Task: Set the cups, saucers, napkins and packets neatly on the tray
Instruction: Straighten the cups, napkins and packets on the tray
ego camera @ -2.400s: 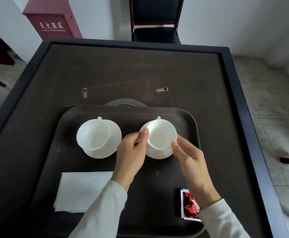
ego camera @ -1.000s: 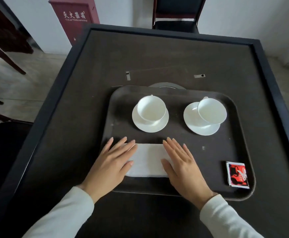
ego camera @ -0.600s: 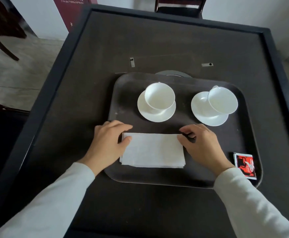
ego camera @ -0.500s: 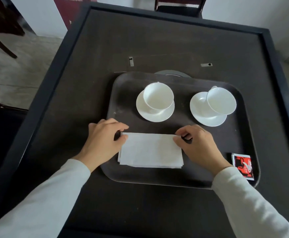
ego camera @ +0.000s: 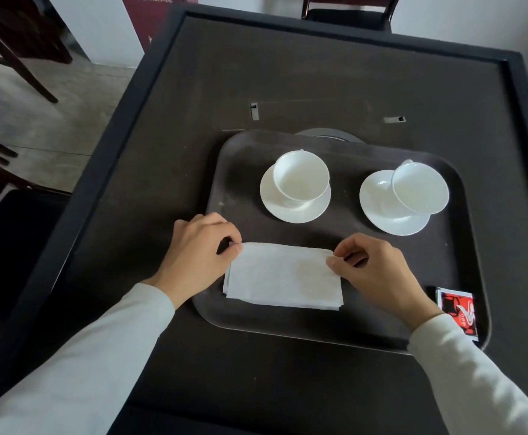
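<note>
Napkins (ego camera: 283,275), a folded white stack, are lying at 6 o'clock on the tray (ego camera: 463,240), long axis running 9 to 3 o'clock. Left hand (ego camera: 193,255) is pinching the far-left corner with curled fingers; right hand (ego camera: 378,271) is pinching the far-right corner. Being thin, limp paper, they are likely shifting or fanning easily, so corner holds suit them. 2 cups on saucers are sitting at 12 and 2 o'clock.

Dark square black-framed table (ego camera: 319,73); black padded chair (ego camera: 347,14) behind it, dark wooden chair legs (ego camera: 14,58) left, grey tiled floor (ego camera: 52,120).
</note>
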`<state>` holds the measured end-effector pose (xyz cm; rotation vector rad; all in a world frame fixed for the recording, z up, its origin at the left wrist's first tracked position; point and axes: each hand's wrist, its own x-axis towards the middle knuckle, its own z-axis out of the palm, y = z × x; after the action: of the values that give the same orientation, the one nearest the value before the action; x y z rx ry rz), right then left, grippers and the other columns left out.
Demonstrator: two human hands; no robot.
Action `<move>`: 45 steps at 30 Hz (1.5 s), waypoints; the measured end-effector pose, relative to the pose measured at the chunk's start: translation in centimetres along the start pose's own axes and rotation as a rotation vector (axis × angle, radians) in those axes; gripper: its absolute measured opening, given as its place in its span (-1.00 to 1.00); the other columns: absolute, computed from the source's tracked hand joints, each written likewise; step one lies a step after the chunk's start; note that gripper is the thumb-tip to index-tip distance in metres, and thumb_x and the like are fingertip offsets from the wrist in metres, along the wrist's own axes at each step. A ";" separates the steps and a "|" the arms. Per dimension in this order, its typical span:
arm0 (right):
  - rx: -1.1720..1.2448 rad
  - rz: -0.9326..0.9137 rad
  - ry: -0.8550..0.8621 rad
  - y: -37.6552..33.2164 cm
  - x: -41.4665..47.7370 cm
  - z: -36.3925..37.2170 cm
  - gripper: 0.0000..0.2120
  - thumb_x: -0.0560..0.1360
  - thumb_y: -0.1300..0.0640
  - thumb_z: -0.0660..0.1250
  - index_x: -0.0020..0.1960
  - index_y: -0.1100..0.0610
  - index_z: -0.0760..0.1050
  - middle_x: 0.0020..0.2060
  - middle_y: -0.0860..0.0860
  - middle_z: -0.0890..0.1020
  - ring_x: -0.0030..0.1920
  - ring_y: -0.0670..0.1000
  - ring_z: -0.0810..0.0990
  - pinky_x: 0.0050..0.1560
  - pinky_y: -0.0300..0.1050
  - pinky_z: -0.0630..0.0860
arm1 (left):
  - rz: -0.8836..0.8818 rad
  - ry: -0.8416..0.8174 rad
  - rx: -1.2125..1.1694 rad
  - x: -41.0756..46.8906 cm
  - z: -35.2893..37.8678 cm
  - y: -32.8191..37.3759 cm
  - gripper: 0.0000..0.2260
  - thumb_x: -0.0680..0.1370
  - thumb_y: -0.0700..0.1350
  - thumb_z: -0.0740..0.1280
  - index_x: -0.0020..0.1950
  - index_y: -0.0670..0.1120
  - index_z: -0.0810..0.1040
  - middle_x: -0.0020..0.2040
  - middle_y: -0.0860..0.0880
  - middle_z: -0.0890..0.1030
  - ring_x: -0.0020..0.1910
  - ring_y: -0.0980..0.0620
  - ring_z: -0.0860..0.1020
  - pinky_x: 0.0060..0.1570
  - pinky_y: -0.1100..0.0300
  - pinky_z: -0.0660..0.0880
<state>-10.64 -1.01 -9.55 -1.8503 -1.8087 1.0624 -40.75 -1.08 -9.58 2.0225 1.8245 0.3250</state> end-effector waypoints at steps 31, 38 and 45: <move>0.199 0.036 0.033 0.1 0.2 0.9 -0.82 0.48 0.03 0.50 0.03 -0.17 0.59 -0.23 -0.16 0.74 -0.29 -0.11 0.73 -0.11 -0.14 0.64 | -0.151 -0.059 -0.230 0.4 -2.0 0.2 -0.94 0.57 -0.13 0.44 -0.03 0.04 0.67 -0.21 0.15 0.70 -0.28 0.16 0.68 -0.19 0.29 0.60; 0.185 0.071 0.020 -0.6 0.4 0.7 -0.81 0.49 0.11 0.49 0.05 -0.11 0.59 -0.25 -0.12 0.73 -0.38 -0.06 0.73 -0.19 -0.17 0.68 | -0.150 -0.141 -0.228 0.9 -2.0 -0.2 -0.91 0.56 -0.10 0.45 -0.06 0.10 0.66 -0.23 0.20 0.69 -0.30 0.30 0.64 -0.29 0.32 0.54; 0.183 0.123 0.018 -0.6 0.5 0.6 -0.74 0.49 0.08 0.51 0.13 -0.06 0.55 -0.33 -0.13 0.74 -0.39 -0.08 0.72 -0.13 -0.19 0.63 | -0.173 -0.175 -0.222 1.0 -1.5 -0.5 -0.94 0.55 -0.06 0.46 -0.07 0.12 0.67 -0.25 0.23 0.67 -0.23 0.37 0.59 -0.31 0.35 0.45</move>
<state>-11.47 -0.62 -9.66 -1.8732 -1.5480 1.2073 -41.74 0.19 -8.51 1.6775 1.7559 0.2776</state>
